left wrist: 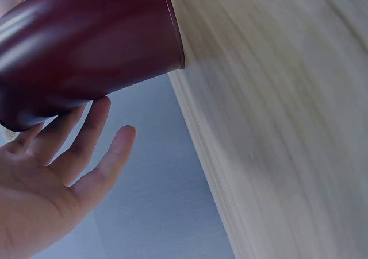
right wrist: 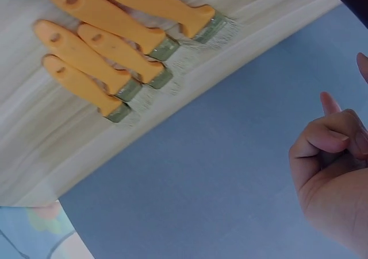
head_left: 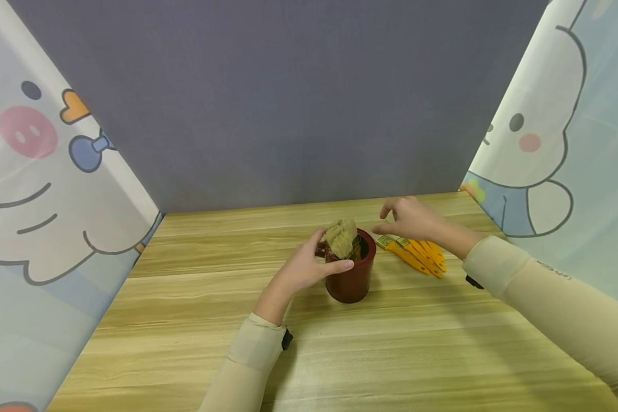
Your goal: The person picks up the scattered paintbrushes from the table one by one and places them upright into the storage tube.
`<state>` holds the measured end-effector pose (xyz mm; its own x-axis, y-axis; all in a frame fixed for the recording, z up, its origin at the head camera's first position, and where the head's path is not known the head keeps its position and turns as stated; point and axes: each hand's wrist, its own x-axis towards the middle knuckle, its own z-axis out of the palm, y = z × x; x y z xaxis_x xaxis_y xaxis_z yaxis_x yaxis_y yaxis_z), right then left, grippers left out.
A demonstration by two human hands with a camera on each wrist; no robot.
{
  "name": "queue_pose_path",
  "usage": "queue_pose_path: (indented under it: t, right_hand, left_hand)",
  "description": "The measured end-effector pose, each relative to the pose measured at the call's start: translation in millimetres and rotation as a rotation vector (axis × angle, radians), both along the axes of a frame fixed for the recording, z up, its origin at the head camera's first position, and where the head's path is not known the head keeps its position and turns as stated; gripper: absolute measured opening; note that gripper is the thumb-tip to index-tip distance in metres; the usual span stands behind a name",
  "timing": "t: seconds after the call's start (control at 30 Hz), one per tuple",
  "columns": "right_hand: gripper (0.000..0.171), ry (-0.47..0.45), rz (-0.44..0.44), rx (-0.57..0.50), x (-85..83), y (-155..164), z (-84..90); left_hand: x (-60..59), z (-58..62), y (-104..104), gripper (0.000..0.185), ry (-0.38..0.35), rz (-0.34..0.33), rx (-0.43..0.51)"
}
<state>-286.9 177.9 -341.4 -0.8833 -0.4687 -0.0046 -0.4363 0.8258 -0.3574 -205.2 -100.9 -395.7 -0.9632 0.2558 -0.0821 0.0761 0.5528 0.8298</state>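
Note:
A dark red cup [head_left: 351, 285] stands upright on the wooden table, with beige brush bristles [head_left: 341, 237] sticking up from its mouth. My left hand [head_left: 305, 266] holds the cup near the rim, thumb across the front and the other fingers at the far side. In the left wrist view, fingertips touch the side of the cup [left wrist: 98, 41]. Just right of the cup, my right hand [head_left: 413, 218] hovers with loosely bent fingers and nothing in them. Below it lie several yellow-handled paintbrushes [head_left: 408, 258], fanned out; the right wrist view shows their pale bristles and metal ferrules [right wrist: 164, 49].
The wood-grain table [head_left: 195, 320] ends at a grey back panel [head_left: 298, 103]. Cartoon-printed panels stand at the left [head_left: 56, 229] and right [head_left: 597, 240].

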Motion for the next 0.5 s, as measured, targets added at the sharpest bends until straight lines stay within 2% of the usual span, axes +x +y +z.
queue_pose_path:
  t: [0.23, 0.5]
  right_hand:
    - [0.053, -0.033, -0.004, 0.04, -2.4, 4.5, -8.9]
    - [0.053, -0.032, 0.015, 0.036, -1.6, 4.8, -17.4]
  left_hand:
    - [-0.1, 0.8, 0.6, 0.11, -0.004, 0.001, -0.001]
    - [0.1, 0.6, 0.4, 0.11, -0.003, 0.004, 0.004]
